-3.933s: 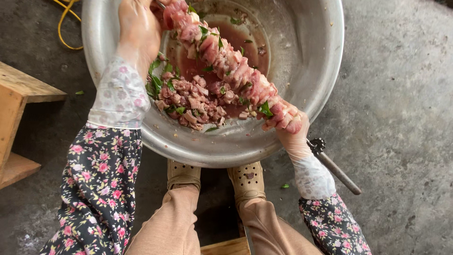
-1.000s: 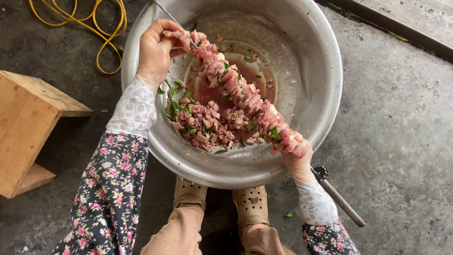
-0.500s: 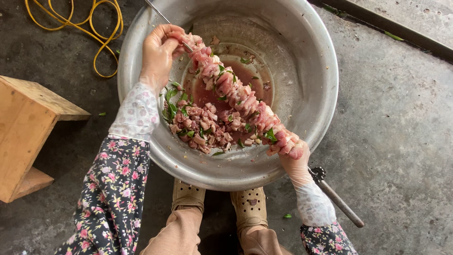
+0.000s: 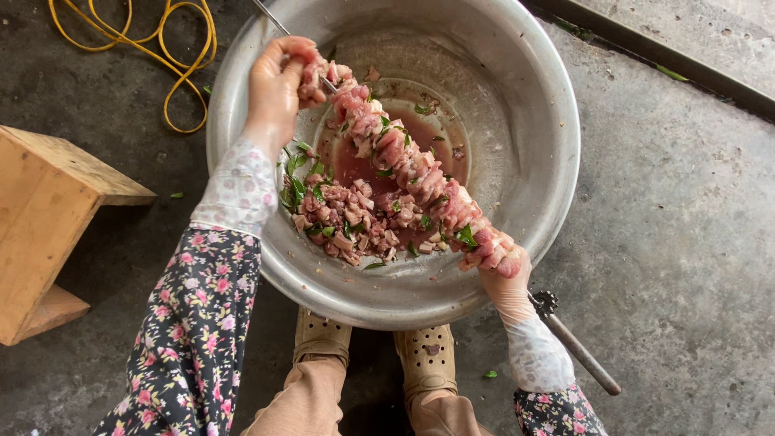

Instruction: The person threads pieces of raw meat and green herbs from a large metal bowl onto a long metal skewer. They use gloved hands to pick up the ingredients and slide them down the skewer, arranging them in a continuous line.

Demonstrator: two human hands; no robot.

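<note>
A person crouching on a bare concrete floor point(image 4: 694, 202) is working over a wide metal basin point(image 4: 557, 153) set just in front of a pair of tan perforated clogs point(image 4: 424, 355). To the left, a wooden stool point(image 4: 48, 210) is standing well apart from the basin, with a coil of yellow cord point(image 4: 182, 60) lying beyond it.

Across the basin, a long metal skewer point(image 4: 270, 18) loaded with pink meat pieces point(image 4: 412, 165) is being held on a slant, its upper end near the far-left rim and its lower end over the near-right rim. Beneath it, a heap of loose marinated meat with green herb leaves point(image 4: 343, 222) is sitting in reddish liquid.

The left hand point(image 4: 278, 85) is closing around the topmost pieces on the rod, fingers curled and pinching them. The right hand point(image 4: 504, 278) is gripping the lower end of the load; the skewer's dark handle point(image 4: 577, 347) is sticking out past the wrist, though the fingers themselves are mostly hidden behind meat.

By the look of it, the step in hand is packing meat tight along the rod. The next move would likely call for sliding the top pieces downward while the lower grip braces firmly.
</note>
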